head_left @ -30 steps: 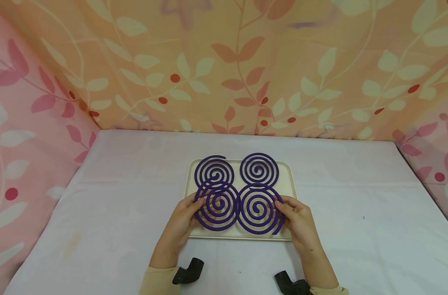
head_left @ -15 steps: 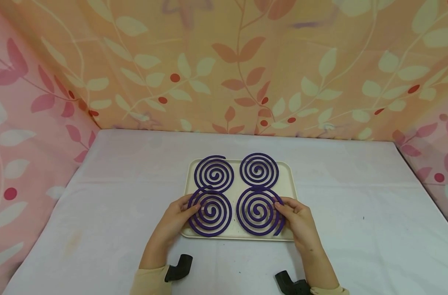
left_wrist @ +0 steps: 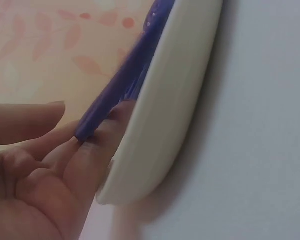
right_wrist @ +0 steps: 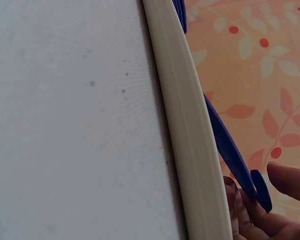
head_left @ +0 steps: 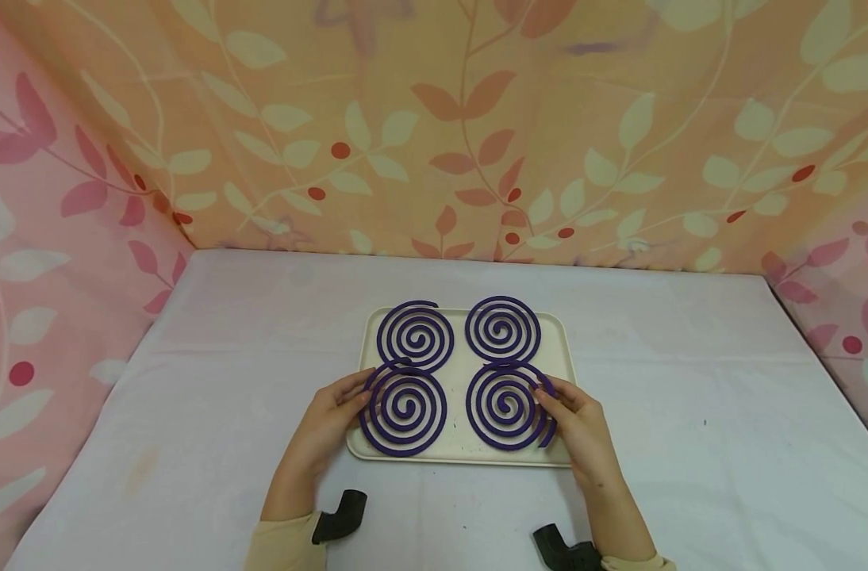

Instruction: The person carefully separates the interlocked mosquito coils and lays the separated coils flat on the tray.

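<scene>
Purple mosquito coils lie in two rows over a cream tray (head_left: pixel 457 432). My left hand (head_left: pixel 320 420) is at the near-left coil (head_left: pixel 405 408); in the left wrist view its fingers (left_wrist: pixel 97 145) lie under the coil's edge, while the thumb (left_wrist: pixel 30 122) stands apart from it. At the near-right coil (head_left: pixel 507 406), my right hand (head_left: pixel 580 412) holds the outer ring, thumb above and fingers beneath. That coil's outer end (right_wrist: pixel 261 190) sticks up past the tray rim in the right wrist view. Behind them rest the far-left coil (head_left: pixel 416 337) and the far-right coil (head_left: pixel 502 330).
A white cloth (head_left: pixel 213 381) covers the table around the tray. Patterned orange fabric (head_left: pixel 462 143) hangs at the back, with pink fabric (head_left: pixel 55 262) along the left side. Black angled pieces (head_left: pixel 341 517) are at both wrists.
The near-left coil has moved left and toward me, out of its overlap with the near-right one. The left thumb has drawn off its edge. The near-right coil has shifted slightly right.
</scene>
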The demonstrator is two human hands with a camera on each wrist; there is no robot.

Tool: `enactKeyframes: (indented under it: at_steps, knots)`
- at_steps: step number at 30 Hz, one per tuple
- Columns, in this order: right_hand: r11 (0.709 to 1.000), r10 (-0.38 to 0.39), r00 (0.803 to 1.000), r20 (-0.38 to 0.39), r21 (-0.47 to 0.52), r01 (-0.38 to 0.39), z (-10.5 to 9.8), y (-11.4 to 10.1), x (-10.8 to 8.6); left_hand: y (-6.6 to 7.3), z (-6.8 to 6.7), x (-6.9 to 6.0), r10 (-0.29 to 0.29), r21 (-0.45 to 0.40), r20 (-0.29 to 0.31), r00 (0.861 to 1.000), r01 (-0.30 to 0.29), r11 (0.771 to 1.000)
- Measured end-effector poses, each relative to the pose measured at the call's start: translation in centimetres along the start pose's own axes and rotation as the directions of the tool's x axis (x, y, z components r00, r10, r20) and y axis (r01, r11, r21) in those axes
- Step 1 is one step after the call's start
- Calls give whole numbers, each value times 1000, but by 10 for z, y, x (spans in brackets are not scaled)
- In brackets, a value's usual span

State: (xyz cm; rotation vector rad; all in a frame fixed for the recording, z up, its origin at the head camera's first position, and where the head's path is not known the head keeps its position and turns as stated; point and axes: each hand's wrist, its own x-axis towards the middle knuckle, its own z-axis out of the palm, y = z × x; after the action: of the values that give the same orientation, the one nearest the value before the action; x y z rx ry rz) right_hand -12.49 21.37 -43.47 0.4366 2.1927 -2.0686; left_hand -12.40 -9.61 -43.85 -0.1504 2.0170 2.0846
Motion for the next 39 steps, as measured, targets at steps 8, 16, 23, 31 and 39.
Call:
enactKeyframes:
  at_steps: [8,16,23,31,39]
  knots:
    - [999,-22,1000,8,-23,22,0,0,-1,-2,4,1,-7,-52,107,994,12,999]
    - [997,-34,999,-2,-66,34,1,0,-1,-3,5,2,4,17,117,993,-6,1000]
    - [995,-35,999,-22,-94,33,0,0,0,-2,0,1,30,-37,58,998,-28,999]
    - [995,-58,997,-52,-88,54,0,1,3,-4,-5,2,39,-104,25,999,-37,994]
    - [994,-56,994,-90,-98,47,0,7,5,-16,-10,6,12,-271,5,1000,-10,962]
